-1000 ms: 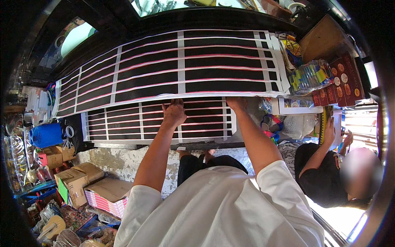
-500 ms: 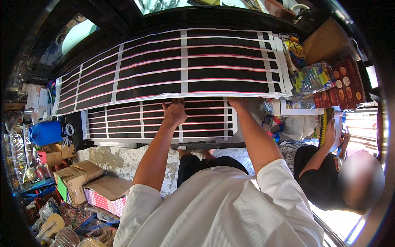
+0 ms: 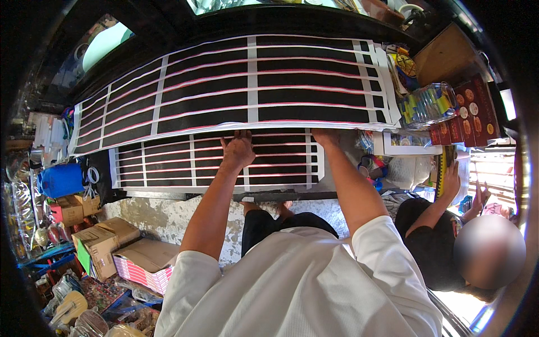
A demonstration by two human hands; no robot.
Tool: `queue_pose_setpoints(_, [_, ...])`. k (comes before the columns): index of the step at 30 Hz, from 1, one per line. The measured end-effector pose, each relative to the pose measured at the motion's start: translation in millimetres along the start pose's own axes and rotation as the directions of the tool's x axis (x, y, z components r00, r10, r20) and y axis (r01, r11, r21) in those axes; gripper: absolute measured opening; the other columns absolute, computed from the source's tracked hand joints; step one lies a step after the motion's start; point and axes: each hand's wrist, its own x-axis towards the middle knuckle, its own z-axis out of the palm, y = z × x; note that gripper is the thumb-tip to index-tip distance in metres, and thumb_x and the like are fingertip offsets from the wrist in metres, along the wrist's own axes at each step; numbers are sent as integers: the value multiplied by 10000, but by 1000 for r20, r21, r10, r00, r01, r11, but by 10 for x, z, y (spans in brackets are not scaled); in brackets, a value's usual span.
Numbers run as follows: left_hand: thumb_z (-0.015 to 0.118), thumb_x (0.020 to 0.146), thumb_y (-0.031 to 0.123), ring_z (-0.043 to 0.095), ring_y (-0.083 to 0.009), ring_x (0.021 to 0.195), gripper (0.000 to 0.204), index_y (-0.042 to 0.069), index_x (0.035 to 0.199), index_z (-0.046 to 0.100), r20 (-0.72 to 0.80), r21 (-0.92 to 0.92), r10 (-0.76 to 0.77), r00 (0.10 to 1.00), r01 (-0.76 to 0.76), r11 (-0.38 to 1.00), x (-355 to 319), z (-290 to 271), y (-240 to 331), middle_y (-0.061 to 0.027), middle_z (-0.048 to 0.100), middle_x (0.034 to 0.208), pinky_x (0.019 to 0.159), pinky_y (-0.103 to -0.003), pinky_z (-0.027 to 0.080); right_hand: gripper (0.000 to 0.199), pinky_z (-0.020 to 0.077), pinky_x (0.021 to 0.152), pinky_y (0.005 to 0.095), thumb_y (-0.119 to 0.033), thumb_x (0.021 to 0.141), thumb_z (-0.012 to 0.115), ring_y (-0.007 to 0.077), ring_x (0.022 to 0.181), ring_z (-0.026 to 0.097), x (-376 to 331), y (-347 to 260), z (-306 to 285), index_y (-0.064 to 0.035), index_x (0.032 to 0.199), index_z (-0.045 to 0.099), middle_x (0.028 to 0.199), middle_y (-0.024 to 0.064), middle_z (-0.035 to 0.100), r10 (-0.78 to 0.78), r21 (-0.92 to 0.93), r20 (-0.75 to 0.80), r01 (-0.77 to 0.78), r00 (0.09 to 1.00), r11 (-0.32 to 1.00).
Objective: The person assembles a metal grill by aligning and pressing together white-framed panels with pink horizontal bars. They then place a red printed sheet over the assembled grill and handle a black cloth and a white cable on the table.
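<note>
A long stack of white sheets with black panels and thin red lines (image 3: 219,98) spans the far part of the work surface. Partly under its near edge lies a second black-panelled sheet (image 3: 165,160) with pale bands. My left hand (image 3: 238,150) rests on this lower sheet, fingers apart and fingertips at the upper stack's near edge. Further right, my right hand (image 3: 325,136) reaches beneath that same edge beside the lower sheet's right end. Its fingers are hidden under the stack, so any grip there cannot be seen.
Right of the stack stand a clear plastic container (image 3: 428,105), dark red boxes (image 3: 474,112) and a white tray (image 3: 393,144). A co-worker in black (image 3: 426,236) sits at the right. Cardboard boxes (image 3: 101,247) and a blue bag (image 3: 60,181) are on the left.
The upper stack's near edge sits slightly higher in view around my hands, and both hands have shifted slightly away from me. At the right, the co-worker's head and far hand have moved.
</note>
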Motion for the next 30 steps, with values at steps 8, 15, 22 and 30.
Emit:
queue_pose_setpoints(8, [554,1073,198,415,-344,1600,578,41,1625,485,-240,1,101,965,-103,995,-67,199,-31,-180,478,1675,1278,-794,206,379,520,1107,552,-238,946,657,474,1239,673,-80,328,162,-52,1260,759,1294,242,748,-157,-46,-62,154,986,987])
queue_pose_setpoints(15, [610,1074,191,445,-392,1568,586,69,1633,484,-432,-91,166,887,-226,970,-93,293,46,-206,507,1653,1272,-751,274,405,560,1036,576,-306,968,683,455,1212,702,-84,389,193,-69,1292,742,1320,216,749,-184,-41,-28,183,983,982])
queue_pose_setpoints(22, [581,1097,168,427,-414,1575,529,80,1614,516,-429,-57,302,851,-359,932,-91,362,209,-204,480,1675,1274,-731,297,398,554,1063,558,-267,943,728,459,1226,688,-224,333,61,-81,1295,739,1297,218,748,-191,79,-59,195,980,978])
queue_pose_setpoints(30, [575,1101,162,407,-400,1592,510,71,1602,534,-422,-53,295,857,-348,936,-84,391,206,-202,483,1672,1292,-678,307,435,548,1096,544,-224,920,766,445,1274,673,-240,254,11,-48,1315,726,1345,243,720,-182,62,-103,189,978,980])
